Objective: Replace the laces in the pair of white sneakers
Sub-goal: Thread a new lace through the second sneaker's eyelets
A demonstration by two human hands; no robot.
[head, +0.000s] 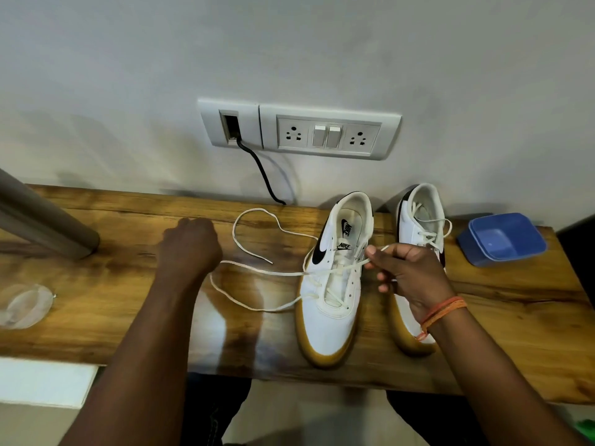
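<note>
Nearby, the right hand [409, 268] pinches the white lace [257, 272] over the left Nike sneaker [331, 284] on the wooden table [128, 284]; the left hand [190, 246] (fingers curled, grip unclear) sits beside a blue container [502, 238].

A blue plastic tub [502, 239] sits at the wooden table's [128, 284] right end — a switchboard [328, 132] on the wall behind, black cable [262, 172] dangling.

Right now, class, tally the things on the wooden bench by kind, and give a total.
White sneakers: 2
Loose white lace: 1
Blue plastic tub: 1
Clear plastic wrapper: 1
Total: 5
</note>
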